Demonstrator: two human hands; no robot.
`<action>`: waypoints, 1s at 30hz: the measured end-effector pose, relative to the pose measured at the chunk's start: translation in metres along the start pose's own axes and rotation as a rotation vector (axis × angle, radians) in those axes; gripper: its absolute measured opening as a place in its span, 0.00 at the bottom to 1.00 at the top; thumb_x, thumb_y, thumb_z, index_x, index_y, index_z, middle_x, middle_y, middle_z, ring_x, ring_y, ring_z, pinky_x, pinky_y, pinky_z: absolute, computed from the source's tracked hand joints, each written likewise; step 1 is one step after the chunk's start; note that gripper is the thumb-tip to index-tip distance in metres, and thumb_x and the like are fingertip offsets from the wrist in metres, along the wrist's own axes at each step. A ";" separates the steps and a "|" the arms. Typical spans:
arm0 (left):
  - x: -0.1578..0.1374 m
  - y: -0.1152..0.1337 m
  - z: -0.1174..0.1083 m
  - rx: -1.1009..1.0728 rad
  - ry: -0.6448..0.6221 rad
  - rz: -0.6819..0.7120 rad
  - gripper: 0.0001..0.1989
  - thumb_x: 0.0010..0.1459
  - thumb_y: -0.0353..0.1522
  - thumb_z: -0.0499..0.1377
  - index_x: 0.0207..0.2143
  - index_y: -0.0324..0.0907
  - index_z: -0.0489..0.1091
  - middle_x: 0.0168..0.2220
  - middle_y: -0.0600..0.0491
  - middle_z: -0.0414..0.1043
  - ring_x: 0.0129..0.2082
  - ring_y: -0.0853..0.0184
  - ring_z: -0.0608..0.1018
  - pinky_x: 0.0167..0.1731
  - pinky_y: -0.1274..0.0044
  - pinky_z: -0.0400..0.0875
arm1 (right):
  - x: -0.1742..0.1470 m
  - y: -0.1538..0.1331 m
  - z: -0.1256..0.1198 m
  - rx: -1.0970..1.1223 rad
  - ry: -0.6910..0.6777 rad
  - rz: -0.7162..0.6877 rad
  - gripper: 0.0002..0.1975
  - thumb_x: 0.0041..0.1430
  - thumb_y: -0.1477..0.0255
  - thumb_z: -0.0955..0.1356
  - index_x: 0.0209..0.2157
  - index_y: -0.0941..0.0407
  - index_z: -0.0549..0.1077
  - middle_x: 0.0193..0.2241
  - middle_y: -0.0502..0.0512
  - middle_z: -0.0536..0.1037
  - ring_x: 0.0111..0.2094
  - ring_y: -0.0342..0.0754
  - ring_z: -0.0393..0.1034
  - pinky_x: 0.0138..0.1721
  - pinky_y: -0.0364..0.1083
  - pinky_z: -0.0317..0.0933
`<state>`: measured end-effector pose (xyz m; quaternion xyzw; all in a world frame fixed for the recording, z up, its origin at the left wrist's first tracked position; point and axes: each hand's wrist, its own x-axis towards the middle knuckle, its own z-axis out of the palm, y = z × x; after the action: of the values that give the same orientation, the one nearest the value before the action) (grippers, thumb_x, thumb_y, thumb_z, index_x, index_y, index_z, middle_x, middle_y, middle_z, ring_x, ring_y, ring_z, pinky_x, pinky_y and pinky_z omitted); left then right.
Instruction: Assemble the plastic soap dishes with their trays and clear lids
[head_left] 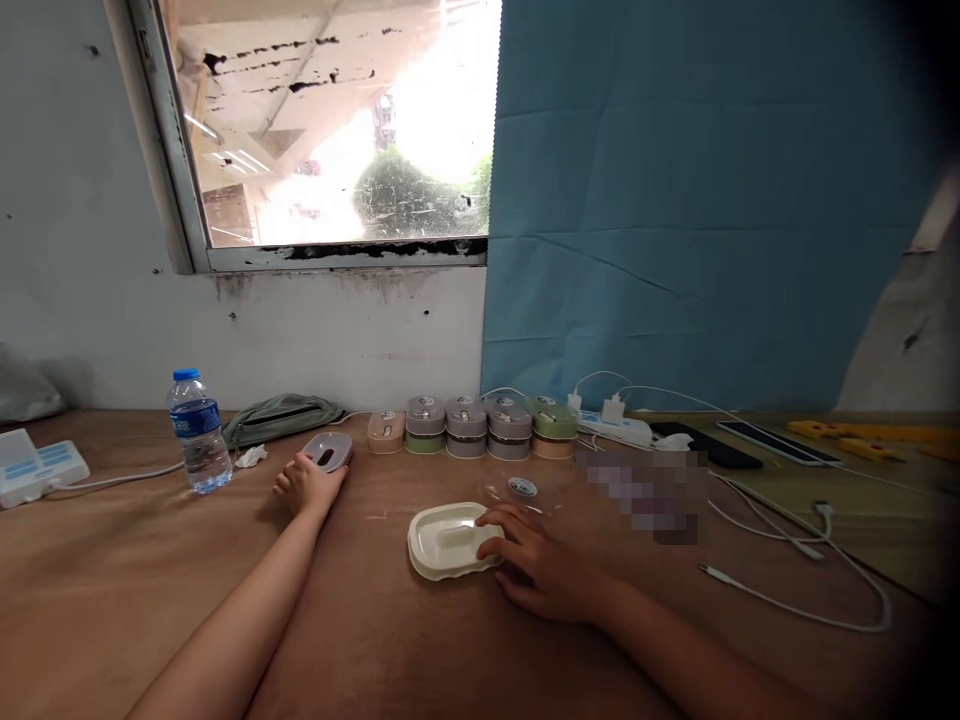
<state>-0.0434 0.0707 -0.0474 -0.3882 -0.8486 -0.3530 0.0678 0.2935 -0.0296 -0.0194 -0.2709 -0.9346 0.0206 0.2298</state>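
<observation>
My left hand point(307, 485) reaches out over the left part of the table, its fingers round the near left side of a lilac, rounded box-like piece point(343, 447) with a dark oval opening in its top. Closer to me lies a cream oval dish-like piece point(431, 545) with a raised rim and a shallow hollow. The fingers of my right hand point(547, 568) grip its right edge, and the thumb is low on the near side. Just beyond it is a clear plastic wrapper with a round white label point(523, 487).
Along the wall stand several small rounded boxes point(466, 447), mostly stacked in pairs. A water bottle point(199, 440) and grey-green pouch point(289, 412) are at left. White cables point(795, 620), a power strip point(622, 428) and dark phone-like slabs point(709, 445) lie at right.
</observation>
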 end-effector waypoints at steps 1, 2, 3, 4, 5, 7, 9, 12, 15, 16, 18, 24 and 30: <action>0.005 0.002 0.005 -0.001 0.016 0.002 0.32 0.36 0.45 0.60 0.42 0.39 0.56 0.47 0.38 0.59 0.48 0.49 0.61 0.42 0.64 0.54 | 0.000 0.000 0.000 -0.010 -0.003 -0.005 0.15 0.47 0.79 0.63 0.39 0.53 0.69 0.46 0.57 0.66 0.51 0.53 0.56 0.52 0.54 0.49; 0.011 0.004 0.010 -0.009 0.032 -0.002 0.32 0.37 0.45 0.60 0.42 0.39 0.56 0.48 0.38 0.58 0.48 0.50 0.61 0.42 0.65 0.54 | 0.000 0.000 0.000 -0.019 -0.005 -0.009 0.15 0.47 0.79 0.63 0.39 0.53 0.69 0.46 0.57 0.67 0.51 0.52 0.56 0.52 0.54 0.49; 0.017 0.006 0.015 -0.020 0.043 -0.014 0.32 0.37 0.45 0.60 0.43 0.39 0.56 0.48 0.37 0.58 0.48 0.50 0.62 0.42 0.66 0.54 | 0.001 0.000 0.000 -0.029 -0.003 -0.012 0.15 0.47 0.79 0.63 0.39 0.53 0.69 0.46 0.57 0.67 0.51 0.52 0.56 0.52 0.54 0.49; 0.022 0.008 0.020 -0.033 0.046 -0.033 0.32 0.38 0.45 0.59 0.43 0.38 0.56 0.48 0.36 0.57 0.48 0.50 0.62 0.42 0.66 0.55 | 0.001 -0.001 0.000 -0.036 0.004 -0.012 0.15 0.47 0.79 0.63 0.38 0.54 0.69 0.45 0.57 0.67 0.50 0.52 0.57 0.52 0.53 0.50; 0.028 0.010 0.024 -0.044 0.041 -0.052 0.32 0.38 0.45 0.59 0.43 0.38 0.56 0.48 0.36 0.57 0.48 0.50 0.62 0.42 0.66 0.55 | 0.001 -0.001 0.001 -0.042 0.013 -0.007 0.15 0.47 0.79 0.63 0.38 0.54 0.69 0.45 0.57 0.68 0.50 0.52 0.58 0.52 0.53 0.50; 0.037 0.013 0.031 -0.053 0.020 -0.063 0.33 0.38 0.46 0.60 0.44 0.37 0.56 0.48 0.35 0.57 0.48 0.49 0.62 0.42 0.66 0.55 | 0.001 -0.001 0.002 -0.052 0.033 0.015 0.14 0.47 0.79 0.63 0.37 0.54 0.69 0.43 0.57 0.68 0.48 0.51 0.59 0.52 0.53 0.50; 0.044 0.015 0.037 -0.049 0.000 -0.049 0.35 0.37 0.46 0.60 0.45 0.37 0.55 0.48 0.34 0.57 0.49 0.48 0.62 0.42 0.66 0.55 | 0.001 -0.001 0.002 -0.058 0.043 0.035 0.14 0.47 0.79 0.63 0.36 0.53 0.69 0.42 0.56 0.69 0.47 0.51 0.61 0.51 0.53 0.52; 0.049 0.015 0.040 -0.030 -0.034 -0.038 0.37 0.37 0.46 0.60 0.46 0.37 0.53 0.48 0.33 0.57 0.49 0.48 0.62 0.43 0.65 0.56 | 0.002 -0.001 0.003 -0.054 0.035 0.041 0.13 0.47 0.79 0.63 0.36 0.53 0.69 0.41 0.55 0.70 0.45 0.50 0.62 0.49 0.51 0.55; 0.049 0.015 0.039 -0.021 -0.074 -0.030 0.39 0.36 0.46 0.60 0.48 0.37 0.52 0.49 0.33 0.57 0.50 0.47 0.62 0.44 0.64 0.56 | 0.002 -0.001 0.004 -0.034 0.038 0.039 0.13 0.47 0.79 0.62 0.36 0.54 0.69 0.40 0.56 0.70 0.43 0.50 0.63 0.47 0.50 0.56; 0.049 0.015 0.038 -0.024 -0.088 -0.023 0.40 0.36 0.47 0.60 0.48 0.37 0.51 0.49 0.33 0.56 0.50 0.47 0.62 0.44 0.64 0.56 | 0.002 -0.001 0.004 -0.025 0.042 0.039 0.13 0.48 0.79 0.62 0.36 0.54 0.69 0.40 0.56 0.70 0.43 0.49 0.64 0.46 0.49 0.57; 0.049 0.016 0.036 -0.056 -0.104 -0.005 0.41 0.35 0.47 0.61 0.49 0.37 0.50 0.49 0.33 0.55 0.51 0.47 0.61 0.45 0.63 0.55 | 0.003 0.001 0.006 -0.006 0.049 0.038 0.13 0.48 0.80 0.62 0.36 0.54 0.69 0.39 0.57 0.70 0.42 0.49 0.64 0.45 0.49 0.58; 0.049 0.013 0.036 -0.214 -0.052 -0.009 0.32 0.42 0.42 0.58 0.47 0.40 0.50 0.52 0.37 0.49 0.54 0.52 0.57 0.48 0.64 0.55 | 0.003 0.006 0.011 -0.004 0.064 -0.015 0.12 0.48 0.80 0.62 0.35 0.56 0.68 0.37 0.57 0.71 0.39 0.48 0.65 0.41 0.47 0.60; 0.053 0.006 0.039 -0.233 -0.106 0.043 0.28 0.42 0.37 0.58 0.45 0.39 0.51 0.50 0.38 0.50 0.53 0.52 0.60 0.47 0.65 0.59 | 0.002 0.006 0.010 -0.006 0.071 -0.027 0.10 0.48 0.80 0.62 0.34 0.55 0.68 0.36 0.55 0.71 0.38 0.47 0.66 0.40 0.47 0.60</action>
<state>-0.0697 0.1316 -0.0523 -0.4295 -0.7957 -0.4269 -0.0152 0.2905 -0.0225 -0.0286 -0.2595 -0.9295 0.0054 0.2621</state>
